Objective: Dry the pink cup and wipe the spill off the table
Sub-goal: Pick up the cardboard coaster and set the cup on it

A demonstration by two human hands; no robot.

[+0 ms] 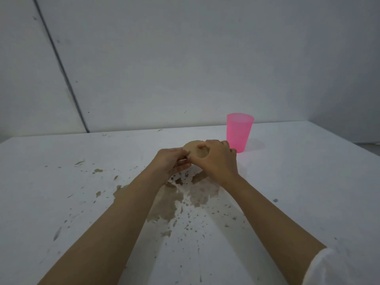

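Observation:
A pink plastic cup (239, 131) stands upright on the white table (298, 182), just right of and behind my hands. Between both hands is a small, bunched, brown-stained cloth or tissue (195, 150). My left hand (172, 163) pinches its near left edge. Over the wad's right side, the fingers of my right hand (218, 161) are curled. A brown spill (185, 196) spreads on the table below my hands and wrists, with several splashes and specks around it.
Brown droplets and streaks scatter across the left (97, 171) and near parts of the table. A grey wall (185, 68) rises right behind the table's far edge. A white sleeve (339, 268) shows at the lower right.

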